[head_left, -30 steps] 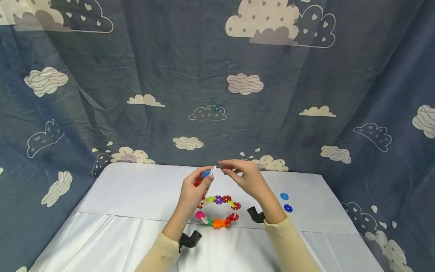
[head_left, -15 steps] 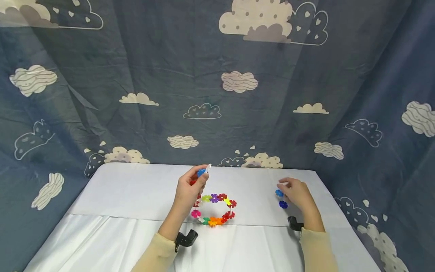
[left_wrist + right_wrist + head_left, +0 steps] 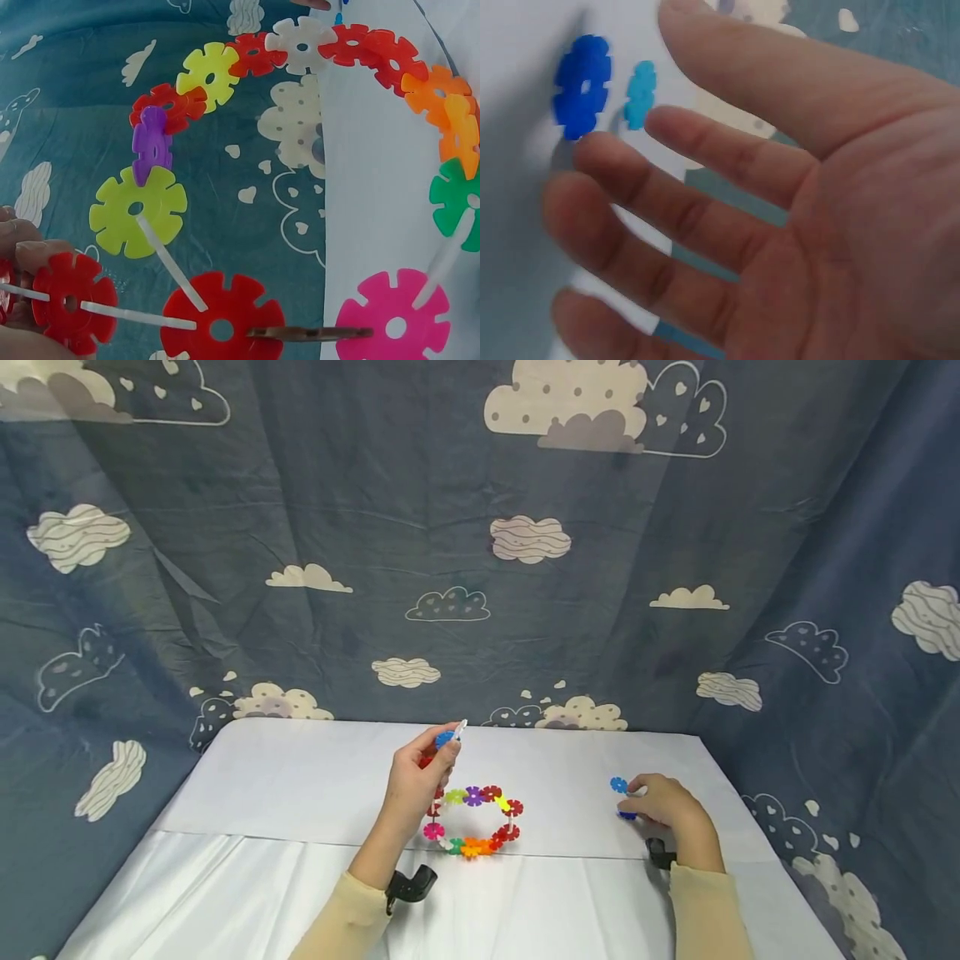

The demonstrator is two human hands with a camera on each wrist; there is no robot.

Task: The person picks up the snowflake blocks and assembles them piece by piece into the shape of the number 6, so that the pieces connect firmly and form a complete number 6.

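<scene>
My left hand [image 3: 408, 781] pinches a short row of interlocking notched plastic discs, with a blue disc [image 3: 445, 739] and a clear disc [image 3: 461, 727] at its upper end. Below it hangs a joined ring of many-coloured flower-like discs, including a pink disc [image 3: 394, 319], a purple disc [image 3: 152, 146] and a green disc [image 3: 456, 195]. My right hand [image 3: 673, 810] is low over the table at the right, fingers spread and slightly bent. Its fingertips come right beside a dark blue disc [image 3: 583, 88]. A light blue disc [image 3: 618, 784] lies just beyond that one.
A white cloth covers the table [image 3: 300, 777], with a seam running across it. Behind and on both sides hangs a dark blue curtain [image 3: 450, 502] with a cloud print. A black wrist camera mount [image 3: 411, 887] sits on the left wrist.
My right hand has left the clear disc at the left hand, swung right and come down beside the two loose blue discs. The left hand still holds the chain, nearly unmoved.
</scene>
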